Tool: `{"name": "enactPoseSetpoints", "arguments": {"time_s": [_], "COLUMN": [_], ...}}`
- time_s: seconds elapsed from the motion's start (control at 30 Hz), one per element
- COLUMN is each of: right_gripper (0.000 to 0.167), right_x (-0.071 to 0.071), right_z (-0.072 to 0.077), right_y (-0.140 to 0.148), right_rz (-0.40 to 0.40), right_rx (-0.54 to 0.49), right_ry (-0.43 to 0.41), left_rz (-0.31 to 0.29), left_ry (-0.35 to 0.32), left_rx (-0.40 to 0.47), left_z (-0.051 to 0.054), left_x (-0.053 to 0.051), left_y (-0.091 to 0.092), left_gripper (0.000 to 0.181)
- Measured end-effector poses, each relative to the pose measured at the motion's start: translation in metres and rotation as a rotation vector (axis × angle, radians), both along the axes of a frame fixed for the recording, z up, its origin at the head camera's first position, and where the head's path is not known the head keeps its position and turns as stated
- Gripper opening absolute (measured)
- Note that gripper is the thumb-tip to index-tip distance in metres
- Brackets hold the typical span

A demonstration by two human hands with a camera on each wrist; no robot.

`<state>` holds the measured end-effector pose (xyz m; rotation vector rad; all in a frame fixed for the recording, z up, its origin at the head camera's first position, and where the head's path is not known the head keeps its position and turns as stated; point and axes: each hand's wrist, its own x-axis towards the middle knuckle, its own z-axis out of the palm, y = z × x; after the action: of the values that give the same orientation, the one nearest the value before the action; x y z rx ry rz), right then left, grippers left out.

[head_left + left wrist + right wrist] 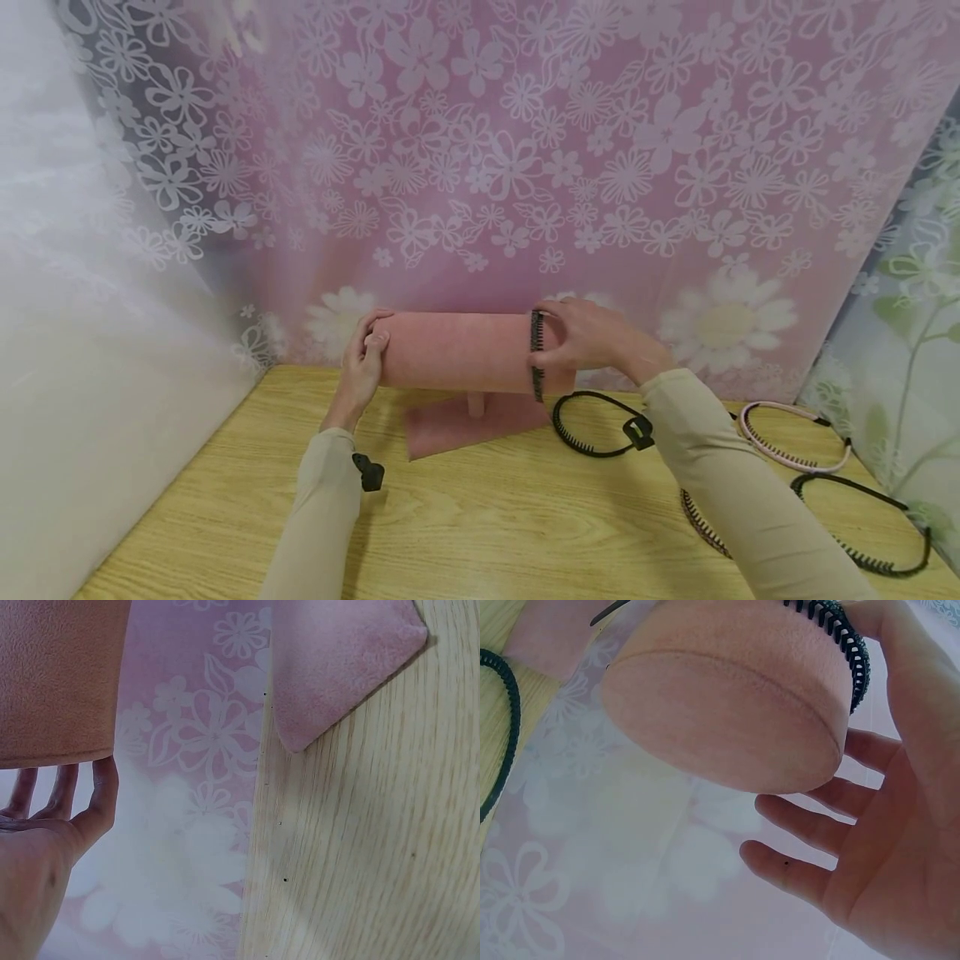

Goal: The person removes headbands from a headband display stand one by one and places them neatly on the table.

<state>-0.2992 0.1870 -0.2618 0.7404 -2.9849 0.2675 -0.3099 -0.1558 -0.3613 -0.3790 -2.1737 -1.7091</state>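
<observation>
A pink plush headband stand, with a horizontal roll (457,350) on a short post above a flat base (480,427), stands near the back of the table. My left hand (362,367) holds the roll's left end, thumb in front and fingers round the edge. Near the right end, a dark toothed headband (537,337) sits across the roll, its teeth also visible in the right wrist view. My right hand (588,333) grips this headband between thumb and index finger. In the right wrist view its other fingers (802,825) spread beside the roll's round end.
A black headband (581,447) lies right of the base. Farther right lie a pink headband (780,457) and another black one (888,569). A brownish headband (701,527) is partly hidden under my right forearm. A flowered curtain (480,167) hangs behind the wooden table (480,525).
</observation>
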Motion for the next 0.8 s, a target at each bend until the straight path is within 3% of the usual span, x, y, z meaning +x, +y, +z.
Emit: {"name": "enactPoseSetpoints", "arguments": {"time_s": [0.8], "right_gripper": [0.088], "right_x": [0.001], "right_z": [0.000], "right_y": [0.017], "right_rz": [0.019], "right_rx": [-0.038], "right_ry": [-0.014], "left_rz": [-0.023], "left_ry": [-0.018], "left_rx": [0.018], "left_z": [-0.001], "left_x": [-0.002], "left_y": [-0.001], "left_gripper": [0.044]}}
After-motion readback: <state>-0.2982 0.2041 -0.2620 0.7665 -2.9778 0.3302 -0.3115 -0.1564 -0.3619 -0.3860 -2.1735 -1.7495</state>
